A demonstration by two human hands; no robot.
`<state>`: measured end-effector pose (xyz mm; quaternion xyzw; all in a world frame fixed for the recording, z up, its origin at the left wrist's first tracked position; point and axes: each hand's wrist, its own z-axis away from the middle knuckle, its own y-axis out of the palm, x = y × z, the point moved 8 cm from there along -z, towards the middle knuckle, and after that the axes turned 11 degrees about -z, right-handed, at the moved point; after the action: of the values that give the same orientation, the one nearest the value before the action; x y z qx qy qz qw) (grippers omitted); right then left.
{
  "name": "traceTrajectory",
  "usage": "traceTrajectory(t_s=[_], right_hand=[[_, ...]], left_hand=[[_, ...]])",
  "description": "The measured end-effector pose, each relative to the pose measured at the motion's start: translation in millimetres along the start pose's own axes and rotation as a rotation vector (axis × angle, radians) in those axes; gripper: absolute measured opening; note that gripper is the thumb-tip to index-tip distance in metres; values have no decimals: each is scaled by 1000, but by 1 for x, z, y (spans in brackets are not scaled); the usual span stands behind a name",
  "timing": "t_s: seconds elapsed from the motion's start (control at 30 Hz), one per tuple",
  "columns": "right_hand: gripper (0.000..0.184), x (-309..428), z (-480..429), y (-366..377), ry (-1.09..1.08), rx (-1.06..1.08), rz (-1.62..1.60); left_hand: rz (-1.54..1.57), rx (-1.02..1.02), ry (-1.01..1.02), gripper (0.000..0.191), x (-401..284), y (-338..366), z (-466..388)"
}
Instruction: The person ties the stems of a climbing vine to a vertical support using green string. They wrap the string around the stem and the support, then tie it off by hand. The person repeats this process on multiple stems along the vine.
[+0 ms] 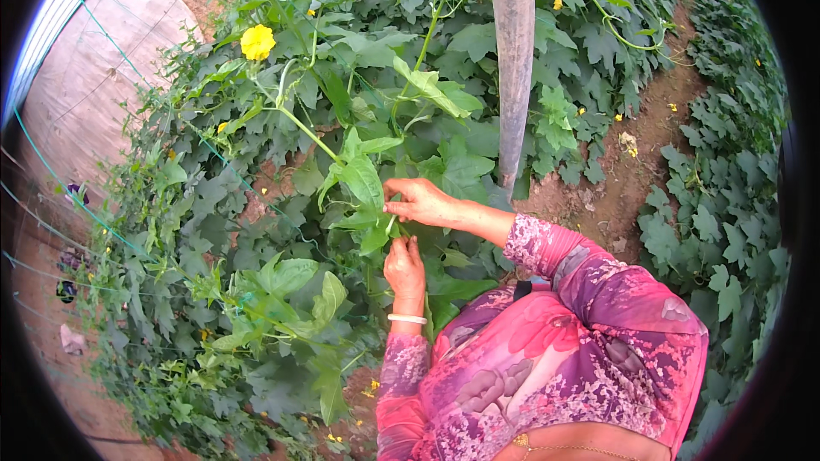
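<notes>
A climbing gourd vine (311,134) with lobed green leaves and curling tendrils runs down to my hands. My right hand (419,202) pinches at the stem beside a drooping leaf (362,182), thumb and forefinger close together. Just below it, my left hand (405,267), with a pale bangle (407,319) at the wrist, has its fingertips raised and closed on the same thin stem. A short pale green stalk (390,225) shows between the two hands. Leaves partly hide what the fingertips hold. An open yellow flower (257,42) stands on the vine at upper left.
A slanting metal pole (512,70) rises beyond my right forearm. Green twine (224,160) stretches through the foliage at left. Dense vines surround me, with a bare soil path (647,121) at right. A pale sheet (96,70) covers the far left side.
</notes>
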<state>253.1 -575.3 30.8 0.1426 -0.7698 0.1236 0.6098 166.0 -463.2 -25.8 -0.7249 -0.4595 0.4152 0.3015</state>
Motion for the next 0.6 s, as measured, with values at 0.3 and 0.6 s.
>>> traceTrajectory(t_s=[0.3, 0.6], right_hand=[[24, -10, 14, 13, 66, 115, -277], [28, 10, 28, 20, 31, 111, -208]], left_hand=[[796, 77, -544, 17, 15, -72, -19], [671, -24, -306, 22, 3, -103, -59]])
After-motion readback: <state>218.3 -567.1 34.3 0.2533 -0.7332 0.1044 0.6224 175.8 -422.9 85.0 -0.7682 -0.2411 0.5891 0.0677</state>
